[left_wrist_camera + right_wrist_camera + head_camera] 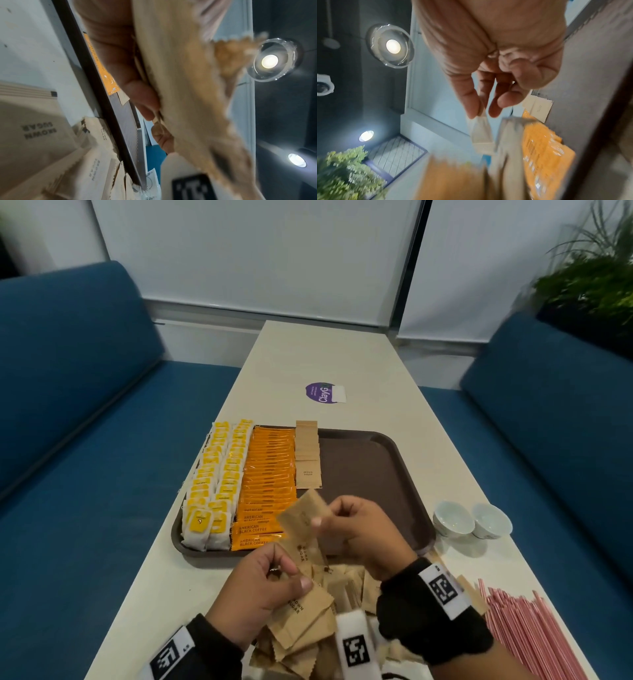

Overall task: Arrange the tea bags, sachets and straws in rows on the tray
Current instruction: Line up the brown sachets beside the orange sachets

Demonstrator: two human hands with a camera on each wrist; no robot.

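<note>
A brown tray (376, 460) holds two rows of yellow-labelled tea bags (212, 491), a row of orange coffee sachets (270, 474) and a short row of brown sugar sachets (307, 455). My left hand (270, 580) grips a stack of brown sugar sachets (310, 556) above the tray's near edge. My right hand (346, 522) pinches one brown sugar sachet (301, 513) by its edge, lifted over the tray. In the right wrist view that sachet (481, 132) hangs from my fingertips (471, 108). A loose pile of sugar sachets (301, 635) lies under my wrists.
Pink straws (527, 631) lie in a heap at the table's near right. Two small white cups (471, 520) stand right of the tray. A purple sticker (323, 393) sits farther up the table. Blue benches flank both sides; a plant (592, 278) stands at the far right.
</note>
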